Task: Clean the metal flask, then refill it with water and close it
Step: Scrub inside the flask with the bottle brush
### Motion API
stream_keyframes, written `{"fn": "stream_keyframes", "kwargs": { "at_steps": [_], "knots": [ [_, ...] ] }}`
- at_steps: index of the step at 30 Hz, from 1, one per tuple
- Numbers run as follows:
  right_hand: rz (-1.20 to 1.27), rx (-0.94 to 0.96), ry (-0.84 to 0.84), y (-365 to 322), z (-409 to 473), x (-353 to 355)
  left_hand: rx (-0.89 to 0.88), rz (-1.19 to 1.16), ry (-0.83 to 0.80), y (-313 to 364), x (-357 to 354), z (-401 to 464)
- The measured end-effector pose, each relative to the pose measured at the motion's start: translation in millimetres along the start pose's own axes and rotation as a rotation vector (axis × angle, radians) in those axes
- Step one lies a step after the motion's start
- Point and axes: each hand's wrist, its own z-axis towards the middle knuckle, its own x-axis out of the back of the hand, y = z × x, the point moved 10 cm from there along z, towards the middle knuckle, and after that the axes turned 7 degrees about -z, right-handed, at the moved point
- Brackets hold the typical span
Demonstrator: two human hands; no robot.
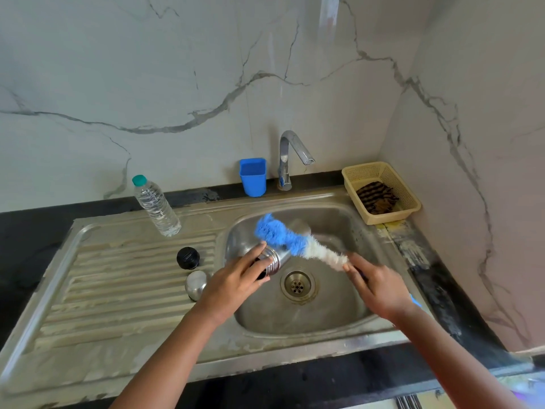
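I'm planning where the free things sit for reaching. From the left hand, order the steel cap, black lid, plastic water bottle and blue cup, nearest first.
From the left hand:
1. Steel cap, just left on the drainboard.
2. Black lid, behind the cap.
3. Plastic water bottle, back left.
4. Blue cup, by the wall.

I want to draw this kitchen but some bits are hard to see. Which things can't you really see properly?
All in the head view:
- Metal flask: the left hand covers its near end, and the bottle brush crosses it.
- Brush handle: hidden inside the right hand.
- Brush bristles: blurred.
- Whether the tap is running: cannot tell.
- Dark striped thing in the yellow basket: too small to name.
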Motion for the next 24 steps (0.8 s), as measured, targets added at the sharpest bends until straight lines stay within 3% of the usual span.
{"fn": "stream_keyframes", "kwargs": {
  "at_steps": [2, 4, 9, 11, 17, 19, 22, 24],
  "knots": [
    [-0.114, -0.183, -0.059, 19.2, 11.2, -6.2, -0.037, 0.041, -0.031, 4.6, -0.8, -1.1],
    [-0.047, -0.39, -0.185, 39.4, 16.6, -21.5, -0.028, -0.017, -0.028, 8.0, 6.5, 0.1],
    [0.829, -0.795, -0.474, 29.1, 11.0, -75.0, 0.012, -0.273, -0.061, 11.8, 26.2, -0.3],
    [1.057, -0.895, -0.547, 17.6, 10.4, -88.9, -0.005, -0.345, -0.108, 15.8, 24.9, -7.0],
    [1.197, -1.073, -0.576, 3.0, 7.1, -119.0, -0.069, -0.352, -0.247, 9.0, 17.6, -23.4],
    [1.26, -1.079, -0.488, 1.5, 10.2, -121.2, 0.112, -0.442, -0.193, -9.5, 19.9, -24.6],
    [1.316, -1.01, -0.355, -1.9, 19.3, -116.3, 0.693, -0.776, -0.183, -44.5, -1.3, -48.1],
    [1.329, -0.946, -0.292, -3.0, 24.5, -112.7, 1.013, -0.863, -0.181, -49.4, -22.2, -70.6]
  ]
}}
